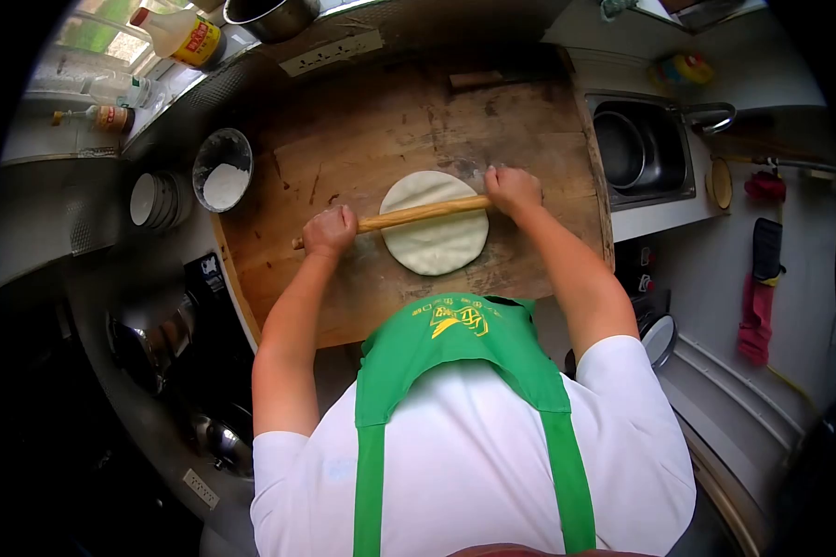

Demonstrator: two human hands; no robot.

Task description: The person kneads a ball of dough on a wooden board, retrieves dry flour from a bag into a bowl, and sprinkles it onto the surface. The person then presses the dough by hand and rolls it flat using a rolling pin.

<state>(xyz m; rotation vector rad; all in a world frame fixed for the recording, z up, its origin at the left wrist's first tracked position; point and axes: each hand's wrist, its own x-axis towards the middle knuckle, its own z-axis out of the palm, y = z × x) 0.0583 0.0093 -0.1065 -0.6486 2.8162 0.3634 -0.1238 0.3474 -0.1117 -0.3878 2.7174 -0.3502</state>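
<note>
A round, flat sheet of pale dough (434, 249) lies on a large wooden board (344, 148). Across its middle rests a wooden rolling pin (418, 213), slightly tilted, its right end higher in the view. My left hand (331, 229) is closed around the pin's left part, just off the dough's edge, and a short tip sticks out past it. At the other end, my right hand (513, 190) is wrapped round the pin, beside the dough's upper right edge. The fingers' undersides are hidden.
A metal bowl of white flour (225, 186) stands left of the board, beside stacked bowls (158, 200). Bottles (190, 39) and a pot (271, 17) line the window ledge. A sink (646, 148) with a basin inside adjoins the board's right side.
</note>
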